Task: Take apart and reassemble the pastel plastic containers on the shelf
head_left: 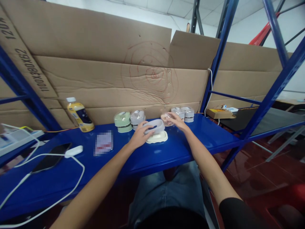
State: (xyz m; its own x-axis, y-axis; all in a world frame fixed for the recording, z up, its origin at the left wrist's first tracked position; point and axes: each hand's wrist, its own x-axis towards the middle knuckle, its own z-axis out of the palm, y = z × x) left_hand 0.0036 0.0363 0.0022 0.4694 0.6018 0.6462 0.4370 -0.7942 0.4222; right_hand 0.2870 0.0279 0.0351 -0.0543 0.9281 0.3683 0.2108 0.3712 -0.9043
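Note:
My left hand (140, 136) grips a pale lilac oval container (158, 125) by its left side, tilted above the blue shelf. A small dark spot shows near my fingers on it; I cannot make out what it is. Just under that container lies a cream wavy-edged dish (157, 138). My right hand (176, 121) has its fingers curled at a pinkish container with a clear lid (165, 119), whether lifted or resting I cannot tell. Behind my left hand stand green clear-lidded containers (123, 120) and grey-lilac ones (137, 117). More grey-white containers (189, 114) sit beyond my right hand.
On the left of the blue shelf (147, 159) are a yellow drink bottle (81, 115), a blurred-out packet (103, 143), a phone (51, 158) and a white cable with its plug (73, 151). Cardboard (95, 79) walls the back; a blue post (218, 60) rises at right.

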